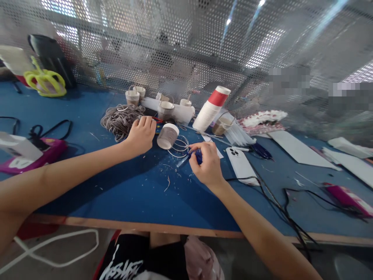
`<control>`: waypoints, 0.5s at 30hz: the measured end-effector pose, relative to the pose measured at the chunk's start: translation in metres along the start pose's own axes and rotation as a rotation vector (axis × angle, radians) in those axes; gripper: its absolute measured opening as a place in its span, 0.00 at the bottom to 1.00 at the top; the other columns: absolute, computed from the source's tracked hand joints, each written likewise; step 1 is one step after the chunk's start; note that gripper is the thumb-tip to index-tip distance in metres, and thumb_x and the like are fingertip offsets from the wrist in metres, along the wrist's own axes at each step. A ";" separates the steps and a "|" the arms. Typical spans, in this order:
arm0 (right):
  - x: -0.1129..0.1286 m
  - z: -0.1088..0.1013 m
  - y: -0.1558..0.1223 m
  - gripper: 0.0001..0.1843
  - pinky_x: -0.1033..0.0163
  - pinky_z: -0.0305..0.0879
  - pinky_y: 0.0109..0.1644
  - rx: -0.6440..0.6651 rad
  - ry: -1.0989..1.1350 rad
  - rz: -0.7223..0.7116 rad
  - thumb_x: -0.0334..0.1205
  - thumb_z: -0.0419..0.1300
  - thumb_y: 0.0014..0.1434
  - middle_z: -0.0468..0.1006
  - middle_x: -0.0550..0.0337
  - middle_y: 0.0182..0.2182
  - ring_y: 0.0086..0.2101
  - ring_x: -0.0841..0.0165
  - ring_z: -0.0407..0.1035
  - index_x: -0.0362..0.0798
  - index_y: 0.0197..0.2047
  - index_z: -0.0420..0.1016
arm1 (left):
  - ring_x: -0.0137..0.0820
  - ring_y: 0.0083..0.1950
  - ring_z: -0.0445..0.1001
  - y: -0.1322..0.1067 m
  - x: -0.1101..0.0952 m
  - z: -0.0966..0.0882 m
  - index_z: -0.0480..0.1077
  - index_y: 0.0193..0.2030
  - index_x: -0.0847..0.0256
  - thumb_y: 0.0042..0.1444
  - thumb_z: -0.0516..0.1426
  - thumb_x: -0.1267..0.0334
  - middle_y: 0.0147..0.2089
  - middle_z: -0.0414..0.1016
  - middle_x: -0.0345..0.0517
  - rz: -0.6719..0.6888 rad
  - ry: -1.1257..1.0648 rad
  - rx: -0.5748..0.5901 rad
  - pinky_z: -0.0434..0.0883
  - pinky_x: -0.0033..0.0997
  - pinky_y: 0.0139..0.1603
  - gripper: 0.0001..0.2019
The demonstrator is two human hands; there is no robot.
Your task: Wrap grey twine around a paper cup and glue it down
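Observation:
My left hand (142, 134) is at the right edge of a bundle of grey cord (124, 118), its fingers curled down. What lies under the fingertips is hidden; a thin red-handled tool (158, 119) shows just beyond them. Beside this hand a grey-wrapped paper cup (168, 136) lies tilted, its white end facing up. My right hand (206, 161) is closed around a blue tool (198, 156) with a clear, pale tip pointing left, its kind partly covered by the fingers. Thin white cord (181, 147) loops between the cup and that hand.
Behind stand several small cord-wrapped cups (166, 110) and a leaning stack of paper cups (208, 112). A white phone (241, 164) lies right of my right hand, with black cables (271, 198) beyond. Magenta power strips (346, 196) sit at both sides. Thread scraps litter the blue table (140, 194).

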State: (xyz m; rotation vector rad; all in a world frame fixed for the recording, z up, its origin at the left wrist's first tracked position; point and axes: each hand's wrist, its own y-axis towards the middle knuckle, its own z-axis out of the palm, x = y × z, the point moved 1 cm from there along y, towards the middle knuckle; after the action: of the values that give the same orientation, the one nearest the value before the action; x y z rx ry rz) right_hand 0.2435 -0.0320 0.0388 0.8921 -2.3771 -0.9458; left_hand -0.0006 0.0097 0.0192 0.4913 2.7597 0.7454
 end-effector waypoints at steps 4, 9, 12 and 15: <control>-0.023 0.002 0.015 0.10 0.49 0.72 0.47 0.027 -0.029 0.085 0.32 0.56 0.56 0.79 0.52 0.41 0.45 0.56 0.70 0.52 0.42 0.66 | 0.57 0.65 0.66 -0.004 -0.003 0.005 0.63 0.61 0.75 0.55 0.50 0.74 0.62 0.68 0.71 0.075 -0.001 -0.002 0.64 0.60 0.65 0.26; -0.060 0.025 0.069 0.14 0.46 0.73 0.48 0.420 -0.182 0.131 0.41 0.62 0.56 0.77 0.47 0.44 0.48 0.51 0.71 0.48 0.45 0.69 | 0.50 0.73 0.59 -0.009 -0.005 0.011 0.56 0.70 0.70 0.55 0.49 0.77 0.71 0.62 0.66 0.215 -0.060 -0.072 0.55 0.59 0.73 0.33; -0.073 0.051 0.103 0.20 0.45 0.70 0.53 0.613 -0.293 0.134 0.42 0.64 0.56 0.77 0.43 0.49 0.55 0.46 0.67 0.44 0.50 0.72 | 0.48 0.74 0.60 -0.010 -0.004 0.012 0.56 0.70 0.67 0.57 0.46 0.79 0.71 0.63 0.63 0.209 -0.100 -0.086 0.52 0.61 0.74 0.32; -0.079 0.076 0.124 0.21 0.50 0.70 0.54 0.716 -0.320 0.153 0.37 0.66 0.54 0.79 0.41 0.51 0.58 0.47 0.67 0.43 0.52 0.75 | 0.51 0.73 0.59 -0.009 -0.003 0.013 0.58 0.69 0.69 0.57 0.47 0.77 0.70 0.64 0.65 0.174 -0.125 -0.091 0.52 0.65 0.73 0.31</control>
State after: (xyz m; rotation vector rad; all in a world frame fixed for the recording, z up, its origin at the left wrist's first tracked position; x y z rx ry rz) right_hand 0.2034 0.1265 0.0652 0.8094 -3.0789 -0.1575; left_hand 0.0037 0.0071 0.0037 0.7399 2.5793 0.8443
